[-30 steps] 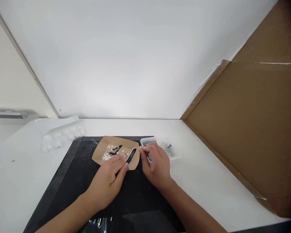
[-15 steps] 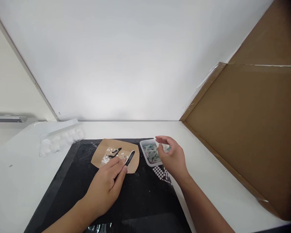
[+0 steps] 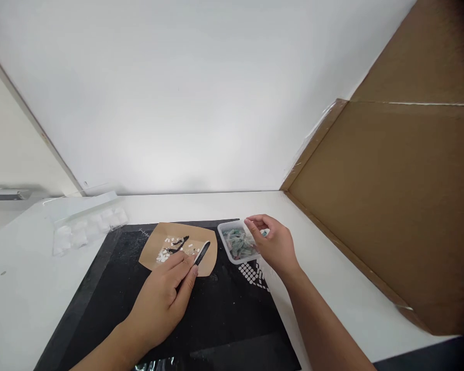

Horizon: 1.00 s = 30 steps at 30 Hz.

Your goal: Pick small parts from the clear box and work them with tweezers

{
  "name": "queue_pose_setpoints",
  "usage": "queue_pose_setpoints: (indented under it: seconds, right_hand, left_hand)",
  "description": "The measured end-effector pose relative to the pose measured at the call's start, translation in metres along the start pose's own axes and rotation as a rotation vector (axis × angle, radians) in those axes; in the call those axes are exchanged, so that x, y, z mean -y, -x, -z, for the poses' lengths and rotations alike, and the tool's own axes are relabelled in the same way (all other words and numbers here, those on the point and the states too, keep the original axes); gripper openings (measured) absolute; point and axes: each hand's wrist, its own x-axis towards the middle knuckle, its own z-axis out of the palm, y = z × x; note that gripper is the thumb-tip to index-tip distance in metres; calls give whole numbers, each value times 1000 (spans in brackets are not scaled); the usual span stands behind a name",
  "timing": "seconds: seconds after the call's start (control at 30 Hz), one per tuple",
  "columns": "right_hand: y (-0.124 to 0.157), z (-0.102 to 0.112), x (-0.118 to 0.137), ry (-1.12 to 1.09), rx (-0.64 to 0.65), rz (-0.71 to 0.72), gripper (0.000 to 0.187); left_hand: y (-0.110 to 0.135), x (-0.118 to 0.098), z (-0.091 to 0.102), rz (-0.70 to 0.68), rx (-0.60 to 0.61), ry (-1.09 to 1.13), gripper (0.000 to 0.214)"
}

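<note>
My left hand (image 3: 164, 296) is closed around a slim black piece with a white edge (image 3: 202, 253), its rounded tip pointing up and to the right over a brown paper tray (image 3: 150, 246). Small white bits (image 3: 163, 255) and thin black scraps (image 3: 184, 241) lie in that tray. My right hand (image 3: 275, 246) is at the right side of a clear plastic tub (image 3: 225, 225), thumb and forefinger pinched together above its rim. Anything between those fingertips is too small to make out. Greenish, translucent pieces (image 3: 239, 243) fill the tub.
A black mat (image 3: 232, 319) lies under the tray and part of the tub. At the left stands a clear plastic case with white compartments (image 3: 87, 229). A cardboard wall (image 3: 386, 206) borders the right side, and a white panel (image 3: 178, 103) rises behind.
The thumb and fingers of my right hand have come together from a spread position beside the tub. My left hand keeps its grip on the black piece. The whole view has shifted slightly.
</note>
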Motion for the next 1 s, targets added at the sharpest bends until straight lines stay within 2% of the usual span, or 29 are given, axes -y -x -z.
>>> queue_pose_setpoints:
  seconds: [0.27,0.43,0.57,0.73,0.87,1.0]
  right_hand:
    - [-3,2,-4,6,-11,-56,37]
    - [-3,5,-5,39,113,-69,33]
    - [0,4,-9,97,228,47,31]
    - [5,4,-11,72,256,229,55]
    - [6,7,-8,74,356,245,60]
    - [8,8,-4,88,357,264,59]
  left_hand:
    - [-1,1,1,11,2,-9,30]
    - [-2,3,0,19,5,3,29]
    - [-1,5,-1,13,3,5,29]
    - [-1,4,0,13,16,-11,26]
    - [0,4,1,13,27,-15,26]
    - [0,4,2,22,33,-18,25]
